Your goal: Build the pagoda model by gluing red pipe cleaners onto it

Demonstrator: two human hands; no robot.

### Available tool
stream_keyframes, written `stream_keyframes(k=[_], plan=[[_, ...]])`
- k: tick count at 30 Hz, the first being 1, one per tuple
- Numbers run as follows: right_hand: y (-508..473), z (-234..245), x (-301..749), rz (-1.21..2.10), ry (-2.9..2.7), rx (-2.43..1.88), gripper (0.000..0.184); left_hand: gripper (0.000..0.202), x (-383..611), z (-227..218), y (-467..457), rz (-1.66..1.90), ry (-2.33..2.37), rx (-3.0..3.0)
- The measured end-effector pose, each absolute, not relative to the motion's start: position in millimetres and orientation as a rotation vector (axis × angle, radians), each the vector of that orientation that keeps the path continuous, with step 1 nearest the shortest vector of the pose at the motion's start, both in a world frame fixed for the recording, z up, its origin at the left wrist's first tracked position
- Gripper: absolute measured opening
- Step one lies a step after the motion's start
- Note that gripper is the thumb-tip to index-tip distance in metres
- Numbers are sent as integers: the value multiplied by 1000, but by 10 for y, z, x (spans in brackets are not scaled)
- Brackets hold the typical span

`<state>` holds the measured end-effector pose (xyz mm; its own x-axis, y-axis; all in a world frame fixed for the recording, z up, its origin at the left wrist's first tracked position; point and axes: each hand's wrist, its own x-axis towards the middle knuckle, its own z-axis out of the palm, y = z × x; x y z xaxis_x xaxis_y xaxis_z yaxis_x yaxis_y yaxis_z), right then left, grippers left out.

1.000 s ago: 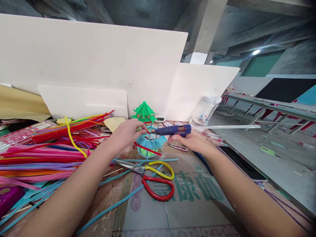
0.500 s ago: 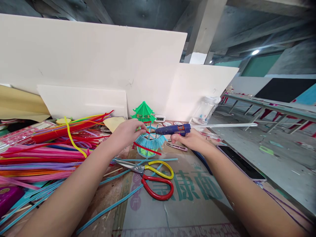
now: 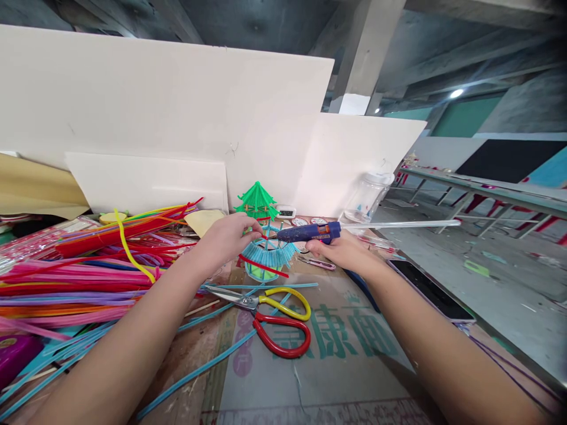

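A blue glue gun (image 3: 308,232), with a long clear glue stick (image 3: 398,224) out of its back, is gripped in my right hand (image 3: 339,248). Its nozzle points left, close to the fingertips of my left hand (image 3: 233,233). Those fingertips pinch a short piece of red pipe cleaner (image 3: 266,237). Around and below this spot stands a small pavilion-like model with a blue fringed tier (image 3: 270,257) and a light green base. A longer red pipe cleaner (image 3: 263,267) crosses its front. The green pointed roof (image 3: 257,200) shows just behind.
Scissors (image 3: 266,313) with yellow and red handles lie in front of the model. Bundled coloured pipe cleaners (image 3: 75,283) cover the left side. A phone (image 3: 432,289) rests by the right edge, with a clear jar (image 3: 370,198) farther back. White boards (image 3: 168,112) stand behind.
Both hands and the glue gun hold almost the same position. The whole view has shifted very slightly; nothing else visibly differs.
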<state>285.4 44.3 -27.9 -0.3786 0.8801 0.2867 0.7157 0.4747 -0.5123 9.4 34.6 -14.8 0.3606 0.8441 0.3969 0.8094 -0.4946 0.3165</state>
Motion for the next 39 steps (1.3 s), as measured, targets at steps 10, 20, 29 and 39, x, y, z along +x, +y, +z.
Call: stream_keyframes(k=[10,20,29,39], plan=[[454,-300,2862,387,-2151,-1310,33,25,86,-141,336,795,1537,2564],[467,-313,2866,377,-2165,-1264,33,25,79,-148,349,790,1545,2567],[464,-304,2844,394,-2157,-1352,42,25,88,-127,330,776,1551,2567],[497,-336,2870,362,-2152,-1398,43,25,81,-126,333,776,1548,2567]])
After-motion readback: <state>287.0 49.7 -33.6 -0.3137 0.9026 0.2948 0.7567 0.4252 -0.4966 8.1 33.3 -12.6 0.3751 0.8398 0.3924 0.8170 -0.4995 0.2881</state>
